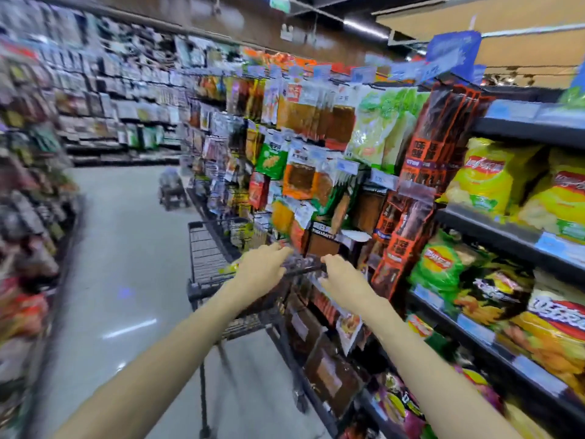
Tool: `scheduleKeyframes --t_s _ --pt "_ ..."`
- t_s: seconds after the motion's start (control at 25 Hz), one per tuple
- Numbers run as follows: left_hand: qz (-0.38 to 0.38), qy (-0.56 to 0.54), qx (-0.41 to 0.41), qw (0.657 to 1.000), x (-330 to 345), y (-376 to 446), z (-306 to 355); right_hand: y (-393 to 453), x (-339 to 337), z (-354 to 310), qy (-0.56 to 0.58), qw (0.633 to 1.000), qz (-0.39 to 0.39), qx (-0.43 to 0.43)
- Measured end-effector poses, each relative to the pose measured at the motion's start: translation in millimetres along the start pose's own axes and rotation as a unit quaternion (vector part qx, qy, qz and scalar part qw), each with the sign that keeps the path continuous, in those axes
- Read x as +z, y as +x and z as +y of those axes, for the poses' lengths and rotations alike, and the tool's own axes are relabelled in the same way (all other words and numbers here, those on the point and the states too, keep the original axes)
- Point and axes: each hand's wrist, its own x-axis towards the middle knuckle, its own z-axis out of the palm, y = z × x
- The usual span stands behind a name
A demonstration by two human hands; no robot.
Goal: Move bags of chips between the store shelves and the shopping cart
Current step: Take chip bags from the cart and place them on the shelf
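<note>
A black wire shopping cart stands in the aisle close against the right-hand shelves. My left hand and my right hand both grip its handle bar, fingers curled over it. A bit of yellow-green packaging shows low inside the basket. Chip bags fill the shelves on the right: yellow ones on the upper shelf, a green bag and a dark bag one shelf lower. The whole view is blurred.
Hanging snack packets crowd the rack just ahead of the cart. More shelving lines the left side of the aisle. A small stool or trolley stands further down the grey floor.
</note>
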Motion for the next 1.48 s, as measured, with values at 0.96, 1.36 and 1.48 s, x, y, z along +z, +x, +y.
scheduleKeyframes --t_s 0.96,1.36,1.48 --pt "-0.08 0.045 -0.367 0.926 -0.1 -241.2 -482.9 246.3 262.5 -469.4 0.054 0.936 -0.185 -0.295" --pt "-0.073 0.039 -0.349 0.933 39.7 -45.8 -646.1 495.9 270.7 -465.5 0.06 0.955 -0.138 -0.257" --pt "-0.096 0.016 -0.33 0.939 61.3 -1.7 -676.8 538.3 288.4 -458.1 0.059 0.955 -0.161 -0.243"
